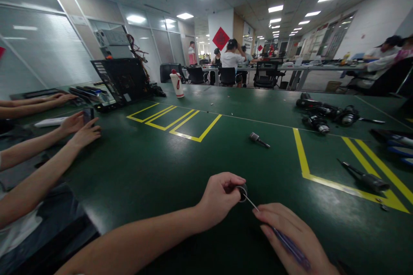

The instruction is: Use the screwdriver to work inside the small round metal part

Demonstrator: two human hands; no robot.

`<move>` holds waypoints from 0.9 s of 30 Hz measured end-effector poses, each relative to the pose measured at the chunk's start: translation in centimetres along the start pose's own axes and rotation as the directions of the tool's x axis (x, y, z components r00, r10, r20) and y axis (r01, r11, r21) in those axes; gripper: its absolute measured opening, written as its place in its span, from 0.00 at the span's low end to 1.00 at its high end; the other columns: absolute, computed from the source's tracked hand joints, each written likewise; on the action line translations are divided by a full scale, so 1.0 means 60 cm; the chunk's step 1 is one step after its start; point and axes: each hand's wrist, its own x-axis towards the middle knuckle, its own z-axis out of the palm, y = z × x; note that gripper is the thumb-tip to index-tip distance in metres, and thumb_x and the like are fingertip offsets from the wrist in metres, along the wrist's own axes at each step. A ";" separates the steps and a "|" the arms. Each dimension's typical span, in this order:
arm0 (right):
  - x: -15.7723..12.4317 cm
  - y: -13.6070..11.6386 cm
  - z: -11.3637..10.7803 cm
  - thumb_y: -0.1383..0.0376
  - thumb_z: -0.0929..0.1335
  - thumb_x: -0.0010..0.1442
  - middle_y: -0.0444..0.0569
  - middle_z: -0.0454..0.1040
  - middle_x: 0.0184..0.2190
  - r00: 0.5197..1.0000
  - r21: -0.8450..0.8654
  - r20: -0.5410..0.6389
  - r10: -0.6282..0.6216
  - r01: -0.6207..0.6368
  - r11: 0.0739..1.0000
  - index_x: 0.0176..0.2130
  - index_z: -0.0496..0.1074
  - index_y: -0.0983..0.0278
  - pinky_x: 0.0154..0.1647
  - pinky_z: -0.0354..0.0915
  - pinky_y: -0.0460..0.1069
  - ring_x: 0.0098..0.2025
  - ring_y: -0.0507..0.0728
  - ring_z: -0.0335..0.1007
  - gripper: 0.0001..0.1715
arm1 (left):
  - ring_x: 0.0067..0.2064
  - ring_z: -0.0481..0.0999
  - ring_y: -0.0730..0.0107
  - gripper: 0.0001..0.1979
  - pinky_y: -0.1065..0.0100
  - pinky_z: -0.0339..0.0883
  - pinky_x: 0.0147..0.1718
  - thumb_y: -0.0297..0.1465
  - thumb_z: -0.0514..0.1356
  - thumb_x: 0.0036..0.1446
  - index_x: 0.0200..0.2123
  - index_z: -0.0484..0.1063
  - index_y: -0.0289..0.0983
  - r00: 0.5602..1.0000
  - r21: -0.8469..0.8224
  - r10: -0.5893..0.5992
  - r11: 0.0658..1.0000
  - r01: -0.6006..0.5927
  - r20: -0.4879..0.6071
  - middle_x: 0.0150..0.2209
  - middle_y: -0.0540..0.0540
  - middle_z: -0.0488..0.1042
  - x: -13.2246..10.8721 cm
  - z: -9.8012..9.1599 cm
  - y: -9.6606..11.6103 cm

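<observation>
Between the thumb and fingers of my left hand (220,200) is a small dark metal ring (244,188), its round opening turned toward my right hand. My right hand (290,234) is closed around a screwdriver with a purple handle (290,249). The screwdriver's thin shaft (251,203) reaches to the ring, and its tip is at or inside the opening; I cannot tell exactly which. Both hands are low over the green table (155,172). Farther out lies a short dark part with a thin stem (259,139). To the right, a similar longer part (366,177) rests near yellow tape.
Small loose pieces (383,206) lie at the right. Black cylindrical tools (329,114) are grouped at the far right, near blue-handled items (400,148). A white cup (177,84) stands at the back. On the left, other people's hands (82,131) hold a phone beside a black computer case (124,81).
</observation>
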 end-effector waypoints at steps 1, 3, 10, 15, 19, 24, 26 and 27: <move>0.000 -0.001 0.000 0.70 0.66 0.57 0.49 0.78 0.41 1.000 0.005 -0.014 0.004 -0.004 1.000 0.49 0.69 0.54 0.39 0.74 0.49 0.41 0.59 0.76 0.20 | 0.41 0.76 0.65 0.10 0.62 0.71 0.43 0.18 0.57 0.46 0.33 0.73 0.32 1.000 0.007 0.006 1.000 -0.006 -0.007 0.39 0.42 0.77 0.002 -0.001 -0.001; -0.001 -0.003 -0.002 0.70 0.66 0.57 0.49 0.78 0.40 0.999 0.010 -0.033 0.006 -0.006 1.000 0.49 0.69 0.53 0.38 0.74 0.50 0.40 0.59 0.76 0.21 | 0.42 0.76 0.66 0.10 0.63 0.70 0.43 0.18 0.56 0.47 0.33 0.72 0.32 1.000 0.022 0.014 1.000 -0.014 -0.023 0.40 0.43 0.76 0.007 -0.004 -0.005; -0.003 -0.002 -0.006 0.72 0.64 0.58 0.49 0.76 0.43 1.000 -0.009 0.017 -0.008 0.008 1.000 0.52 0.66 0.53 0.40 0.73 0.48 0.44 0.58 0.74 0.24 | 0.42 0.76 0.66 0.13 0.63 0.70 0.43 0.20 0.59 0.49 0.40 0.70 0.33 0.999 -0.045 -0.036 0.998 0.035 -0.017 0.39 0.44 0.75 0.029 -0.004 -0.015; -0.009 0.015 -0.002 0.73 0.62 0.58 0.50 0.75 0.45 0.997 0.023 0.071 0.021 -0.023 0.999 0.52 0.64 0.56 0.43 0.71 0.49 0.45 0.57 0.74 0.24 | 0.41 0.76 0.67 0.14 0.62 0.70 0.43 0.20 0.61 0.48 0.40 0.70 0.34 0.997 0.045 -0.053 0.997 0.055 -0.058 0.38 0.45 0.75 0.064 -0.006 -0.011; -0.009 0.013 0.001 0.73 0.62 0.57 0.49 0.76 0.43 0.999 0.043 0.016 0.049 -0.050 0.998 0.50 0.65 0.55 0.42 0.72 0.50 0.44 0.58 0.74 0.23 | 0.41 0.75 0.65 0.16 0.61 0.69 0.43 0.22 0.61 0.49 0.43 0.70 0.35 1.000 0.192 -0.010 0.981 0.010 -0.002 0.39 0.43 0.75 0.105 0.009 -0.027; -0.004 0.001 -0.005 0.75 0.61 0.57 0.49 0.76 0.41 0.999 0.044 -0.027 0.046 -0.044 0.998 0.47 0.65 0.55 0.39 0.71 0.50 0.42 0.57 0.74 0.22 | 0.46 0.72 0.62 0.18 0.58 0.66 0.46 0.27 0.61 0.51 0.47 0.69 0.38 0.984 0.360 0.143 0.917 -0.171 0.106 0.46 0.43 0.71 0.147 0.067 -0.040; -0.004 0.000 -0.009 0.76 0.61 0.56 0.49 0.75 0.41 0.998 0.046 -0.048 0.037 -0.034 0.998 0.47 0.64 0.54 0.40 0.71 0.51 0.43 0.58 0.74 0.23 | 0.46 0.71 0.61 0.18 0.59 0.66 0.45 0.30 0.61 0.52 0.48 0.68 0.38 0.963 0.429 0.202 0.864 -0.261 0.180 0.47 0.43 0.71 0.159 0.099 -0.031; -0.005 -0.001 -0.011 0.76 0.62 0.56 0.49 0.75 0.42 0.998 0.045 -0.057 0.027 -0.024 0.999 0.47 0.64 0.54 0.40 0.71 0.51 0.43 0.58 0.73 0.23 | 0.46 0.71 0.61 0.18 0.59 0.66 0.45 0.31 0.61 0.52 0.48 0.68 0.38 0.946 0.463 0.233 0.829 -0.314 0.223 0.47 0.43 0.71 0.165 0.116 -0.024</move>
